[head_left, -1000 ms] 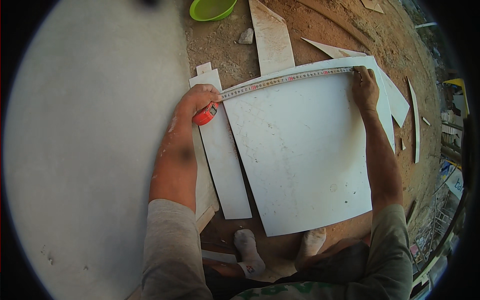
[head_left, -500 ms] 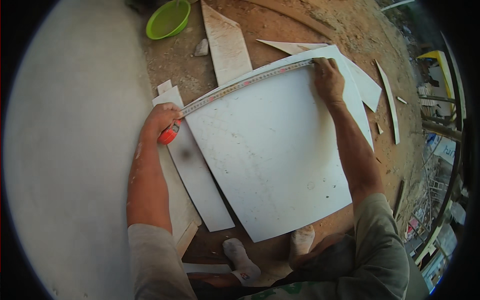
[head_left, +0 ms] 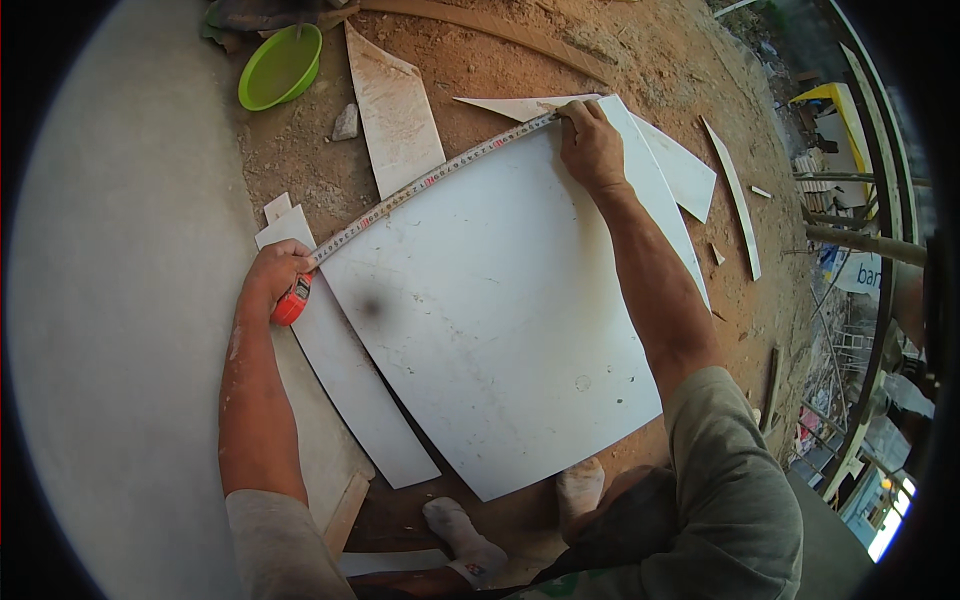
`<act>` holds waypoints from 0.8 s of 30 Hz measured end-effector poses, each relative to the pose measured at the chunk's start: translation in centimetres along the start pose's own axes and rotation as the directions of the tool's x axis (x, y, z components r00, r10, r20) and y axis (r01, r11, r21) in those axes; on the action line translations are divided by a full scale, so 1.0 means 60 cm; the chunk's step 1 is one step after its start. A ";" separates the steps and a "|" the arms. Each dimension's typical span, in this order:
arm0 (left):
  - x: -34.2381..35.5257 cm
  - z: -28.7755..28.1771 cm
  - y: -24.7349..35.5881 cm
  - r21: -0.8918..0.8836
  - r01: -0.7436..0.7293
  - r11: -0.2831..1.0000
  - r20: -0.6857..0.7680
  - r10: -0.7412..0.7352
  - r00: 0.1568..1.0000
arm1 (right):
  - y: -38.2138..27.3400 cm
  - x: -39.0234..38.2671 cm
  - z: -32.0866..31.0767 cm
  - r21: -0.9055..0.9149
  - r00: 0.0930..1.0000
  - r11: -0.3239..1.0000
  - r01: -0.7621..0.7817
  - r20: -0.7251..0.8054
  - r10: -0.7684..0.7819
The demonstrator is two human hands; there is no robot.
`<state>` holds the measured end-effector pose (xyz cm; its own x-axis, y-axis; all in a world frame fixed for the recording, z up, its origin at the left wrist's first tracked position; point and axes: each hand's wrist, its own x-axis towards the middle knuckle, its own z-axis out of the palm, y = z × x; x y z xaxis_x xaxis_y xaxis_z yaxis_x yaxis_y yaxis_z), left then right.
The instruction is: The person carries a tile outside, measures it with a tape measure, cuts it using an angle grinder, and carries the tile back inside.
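Note:
A large white panel lies in front of me, with a tape measure's blade stretched along its far edge. My left hand grips the tape near the panel's far left corner, and the red tape measure case hangs just under my fingers. At the other end, my right hand pinches the blade's end against the panel near its far right part. A narrow white strip lies along the panel's left side.
Off-cut boards lie on the dirt beyond the panel, near a green basin and a stone. A grey wall runs along the left. Thin off-cuts lie to the right. My feet are at the panel's near edge.
The whole scene has shifted left in the view, as my head turned slightly. Both hands keep their hold on the tape, still stretched along the panel's far edge.

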<state>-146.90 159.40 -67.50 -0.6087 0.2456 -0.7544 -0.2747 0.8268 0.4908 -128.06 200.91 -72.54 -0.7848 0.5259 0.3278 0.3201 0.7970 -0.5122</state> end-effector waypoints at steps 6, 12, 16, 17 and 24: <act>-0.006 0.003 0.005 0.020 -0.026 0.999 -0.014 0.026 1.000 | 0.007 0.001 0.008 -0.031 0.998 0.998 0.057 -0.027 -0.058; -0.006 0.000 0.006 0.144 -0.009 0.990 -0.070 0.020 0.997 | 0.003 0.003 0.006 -0.023 0.997 0.996 0.081 0.016 -0.081; -0.004 0.003 0.004 0.119 0.009 0.993 -0.076 0.000 0.997 | 0.003 0.007 0.012 -0.047 0.994 0.993 0.107 -0.001 -0.107; -0.004 0.004 0.003 0.084 -0.002 0.996 -0.065 0.008 0.998 | 0.003 0.008 0.013 -0.056 0.998 0.997 0.061 0.029 -0.060; 0.003 0.001 -0.001 0.080 0.028 0.996 -0.092 -0.020 0.996 | 0.003 0.008 0.014 -0.061 0.994 0.992 0.106 0.017 -0.106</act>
<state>-146.94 159.43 -67.66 -0.6691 0.1809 -0.7208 -0.2308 0.8714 0.4329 -128.80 201.06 -73.14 -0.8232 0.4337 0.3664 0.2663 0.8649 -0.4254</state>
